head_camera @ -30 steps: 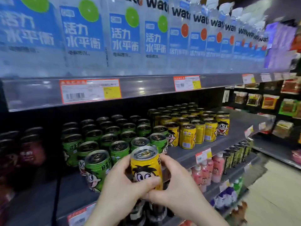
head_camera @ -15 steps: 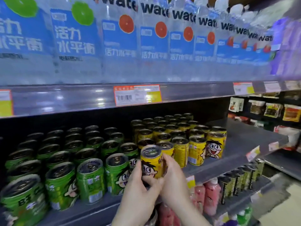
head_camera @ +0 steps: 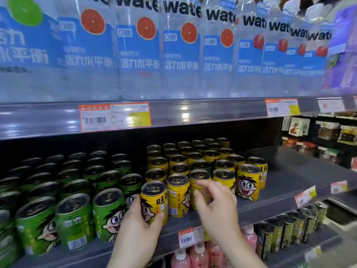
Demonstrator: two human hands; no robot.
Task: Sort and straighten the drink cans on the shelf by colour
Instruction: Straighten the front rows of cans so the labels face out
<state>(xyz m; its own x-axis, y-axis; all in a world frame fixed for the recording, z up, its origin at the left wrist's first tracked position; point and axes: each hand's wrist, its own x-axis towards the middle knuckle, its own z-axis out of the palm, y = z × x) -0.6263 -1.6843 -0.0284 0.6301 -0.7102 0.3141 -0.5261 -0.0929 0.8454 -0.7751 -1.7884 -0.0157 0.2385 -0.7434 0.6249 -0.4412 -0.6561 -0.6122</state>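
Head view: L hand point(head_camera: 139, 227) grips a yellow can point(head_camera: 154, 202), fingers behind it on the left, thumb across the lower front. Can stands upright at the shelf point(head_camera: 289, 182) front, at the left end of the yellow group point(head_camera: 202, 167), just beside the next yellow can point(head_camera: 178, 195) and close to the nearest green one. R hand point(head_camera: 216, 207) is off the can, fingers loosely spread and bent, holding nothing; fingertips in front of a front-row yellow can, blurred, so can't tell if they touch it. Green cans point(head_camera: 73, 190) fill the left of the shelf, yellow the middle; right part of the shelf is bare. Front green cans lean a bit in the wide-angle pic. Above: water bottles point(head_camera: 181, 47) w/ blue labels, price tag point(head_camera: 115, 117) on the rail. Below: pink bottles point(head_camera: 199, 254) and dark cans point(head_camera: 289, 229).
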